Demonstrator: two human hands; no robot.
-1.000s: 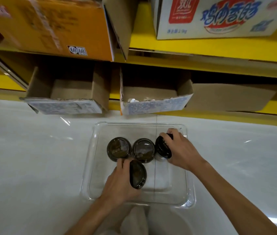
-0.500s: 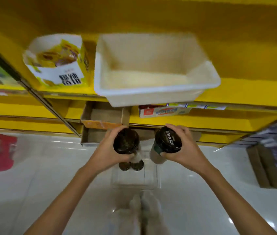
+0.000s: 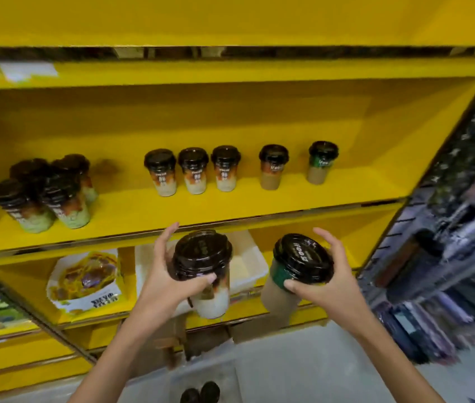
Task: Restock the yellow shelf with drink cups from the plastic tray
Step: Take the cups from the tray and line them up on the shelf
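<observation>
**Cups in both hands, below the shelf board**

Cups look like thin sealed plastic: I judge them full, fairly heavy, slick and easily dented, best gripped just under the lid. The orange-banded cup [image 3: 207,274] sits in my left hand [image 3: 166,282], the green-banded cup [image 3: 291,274] in my right hand [image 3: 322,282], thumbs and fingers loosely wrapped. Both hang just below the yellow shelf [image 3: 149,212], where other cups [image 3: 194,170] stand.

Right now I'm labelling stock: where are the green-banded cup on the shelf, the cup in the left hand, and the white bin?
green-banded cup [image 3: 322,163], head view, its side.
left-hand cup [image 3: 202,253], head view, lid.
white bin [image 3: 252,264], head view, right wall.
</observation>
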